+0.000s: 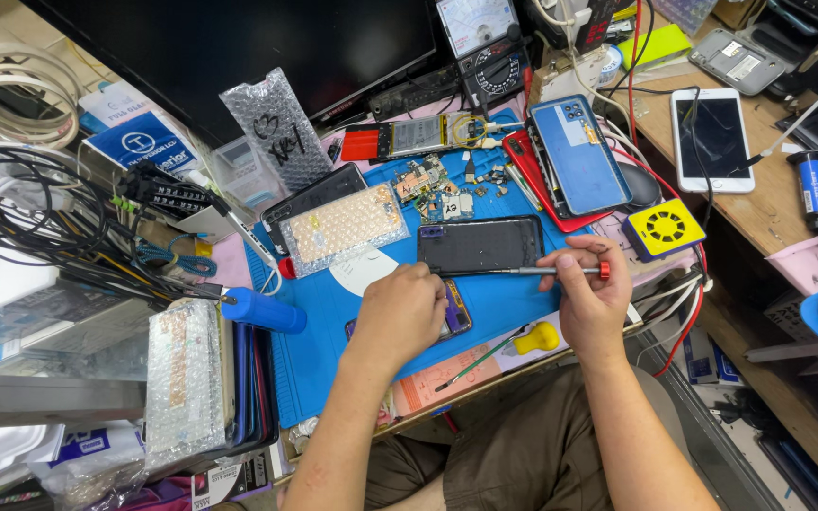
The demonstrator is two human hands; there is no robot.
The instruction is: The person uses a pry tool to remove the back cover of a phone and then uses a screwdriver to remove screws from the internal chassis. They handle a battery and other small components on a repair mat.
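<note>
My right hand (591, 295) grips a slim grey screwdriver (513, 271) with a red end cap, held level, its tip pointing left toward my left hand. My left hand (400, 312) presses down on a phone (457, 317) lying on the blue work mat (324, 331); only the phone's purple edge shows beside my fingers. Just beyond the hands lies a dark phone frame (480, 242) with its back removed. Small loose phone parts (437, 189) are scattered farther back on the mat.
A blue-backed phone in a red case (575, 156), a bubble-wrapped screen (343, 225), a blue soldering iron handle (262, 309), a yellow-handled screwdriver (532, 338), a yellow square fan (665, 227), a white phone (710, 137), a multimeter (485, 43) and tangled cables (40, 218) crowd the bench.
</note>
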